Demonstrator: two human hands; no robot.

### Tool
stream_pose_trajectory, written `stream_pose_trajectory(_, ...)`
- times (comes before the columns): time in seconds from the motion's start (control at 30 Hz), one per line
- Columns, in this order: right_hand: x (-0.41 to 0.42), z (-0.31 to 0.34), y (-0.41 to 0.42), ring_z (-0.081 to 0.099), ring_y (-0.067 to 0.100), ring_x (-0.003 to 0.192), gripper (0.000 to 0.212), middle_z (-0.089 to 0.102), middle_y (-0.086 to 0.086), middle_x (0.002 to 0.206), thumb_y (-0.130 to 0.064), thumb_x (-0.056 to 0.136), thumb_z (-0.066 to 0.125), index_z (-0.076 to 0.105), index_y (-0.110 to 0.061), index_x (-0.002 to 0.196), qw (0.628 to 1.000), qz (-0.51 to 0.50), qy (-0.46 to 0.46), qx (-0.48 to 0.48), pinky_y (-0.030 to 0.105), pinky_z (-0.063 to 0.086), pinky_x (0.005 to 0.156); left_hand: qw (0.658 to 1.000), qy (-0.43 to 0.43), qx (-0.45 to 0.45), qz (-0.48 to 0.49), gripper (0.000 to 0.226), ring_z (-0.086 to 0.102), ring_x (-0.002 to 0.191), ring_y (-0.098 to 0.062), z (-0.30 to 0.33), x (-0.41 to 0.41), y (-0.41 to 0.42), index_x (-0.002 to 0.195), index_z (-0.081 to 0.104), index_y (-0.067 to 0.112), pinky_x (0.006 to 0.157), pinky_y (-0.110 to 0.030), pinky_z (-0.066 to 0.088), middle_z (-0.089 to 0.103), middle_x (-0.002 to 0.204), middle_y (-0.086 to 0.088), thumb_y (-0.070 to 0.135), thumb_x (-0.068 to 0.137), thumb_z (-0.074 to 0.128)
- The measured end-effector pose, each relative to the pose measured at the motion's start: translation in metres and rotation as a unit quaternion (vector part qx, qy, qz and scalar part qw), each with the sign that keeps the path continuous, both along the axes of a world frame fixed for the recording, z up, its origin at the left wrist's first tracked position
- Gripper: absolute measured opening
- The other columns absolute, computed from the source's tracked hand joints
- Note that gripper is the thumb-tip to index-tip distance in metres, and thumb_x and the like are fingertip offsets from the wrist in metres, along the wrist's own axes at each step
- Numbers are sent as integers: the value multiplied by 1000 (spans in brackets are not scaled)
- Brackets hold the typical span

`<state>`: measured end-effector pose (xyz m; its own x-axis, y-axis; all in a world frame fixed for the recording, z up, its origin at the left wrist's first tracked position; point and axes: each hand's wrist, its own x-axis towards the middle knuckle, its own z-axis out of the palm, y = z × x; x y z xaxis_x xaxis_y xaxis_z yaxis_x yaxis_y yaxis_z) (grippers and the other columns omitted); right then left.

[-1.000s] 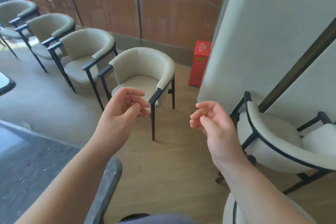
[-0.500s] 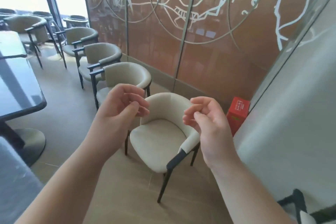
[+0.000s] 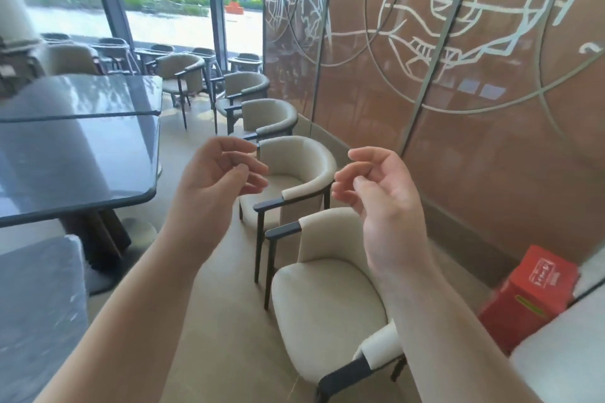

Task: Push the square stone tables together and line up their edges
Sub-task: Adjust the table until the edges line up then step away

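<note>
Two dark grey square stone tables stand at the left, the nearer one (image 3: 75, 167) and the farther one (image 3: 82, 95), with a thin seam between their tops. A third grey stone surface (image 3: 36, 304) shows at the lower left. My left hand (image 3: 219, 180) and my right hand (image 3: 379, 199) hover in mid-air over the floor and the chairs, well right of the tables. Both hands hold nothing, fingers loosely curled and apart. Neither hand touches a table.
A row of cream armchairs runs along the brown patterned wall (image 3: 458, 91): the nearest chair (image 3: 327, 304), one behind it (image 3: 294, 180), more farther back. A red box (image 3: 530, 298) sits on the floor at the right. Tan floor (image 3: 209, 321) lies between tables and chairs.
The view has swung up and to the left, bringing the stone tables and the window into sight. Both hands stay raised and empty in front of me.
</note>
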<state>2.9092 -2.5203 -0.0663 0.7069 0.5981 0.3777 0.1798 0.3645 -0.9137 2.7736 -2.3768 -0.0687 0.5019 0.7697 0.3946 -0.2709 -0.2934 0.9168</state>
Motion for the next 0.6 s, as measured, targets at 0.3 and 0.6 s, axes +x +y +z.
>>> stream_pose_trajectory(0.3,109,50,47,66,19,82,28,69,-3,83,-12,84,45,60,-18,107,993,108,-38,36,34,56,82,996,-43,41,70,25,68,74,-20,46,80,8,104,60,10,75,-28,58,71,79,1,-5,90,46)
stream_pose_trajectory(0.6,102,45,145,63,20,78,31,67,2,81,-6,81,43,60,-12,106,975,210,4,72,34,54,79,984,-30,55,166,26,69,77,-24,46,50,70,105,62,12,75,-31,58,72,84,-3,-6,93,47)
